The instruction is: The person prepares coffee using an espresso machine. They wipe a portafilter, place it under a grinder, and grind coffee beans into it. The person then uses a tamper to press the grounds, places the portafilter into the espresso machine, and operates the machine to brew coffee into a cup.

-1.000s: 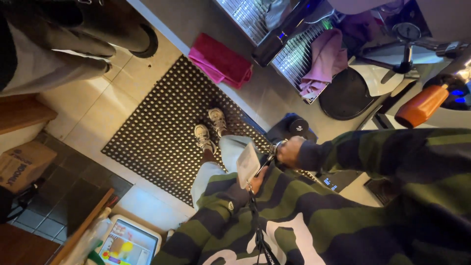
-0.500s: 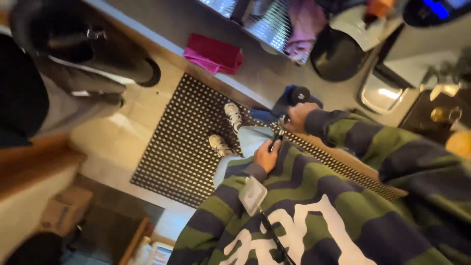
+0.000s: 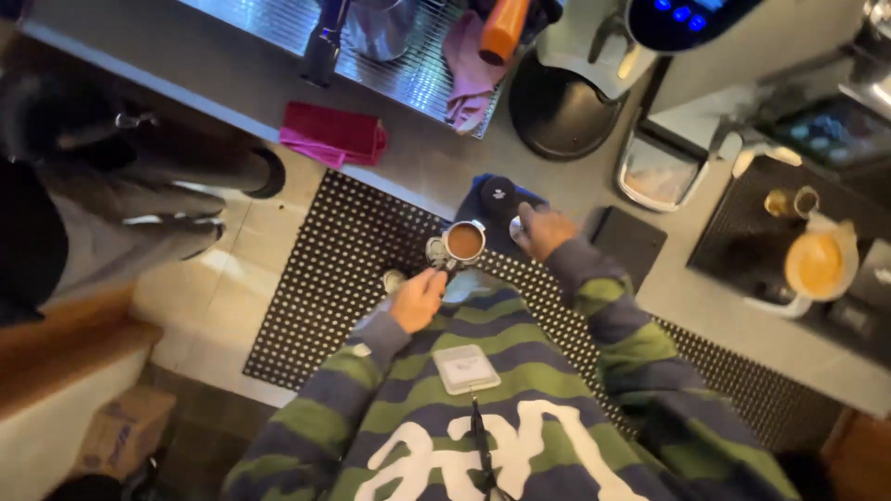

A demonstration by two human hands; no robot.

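The portafilter (image 3: 461, 243), basket full of grounds, is held by its handle in the left hand (image 3: 418, 299), fingers wrapped shut, handle running near-left, while the right hand (image 3: 543, 228) is curled over something small just right of it at the counter (image 3: 436, 176) edge.

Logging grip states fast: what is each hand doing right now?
Left hand: closed on the portafilter handle.
Right hand: on a small metal thing at the counter edge; grip cannot be told.
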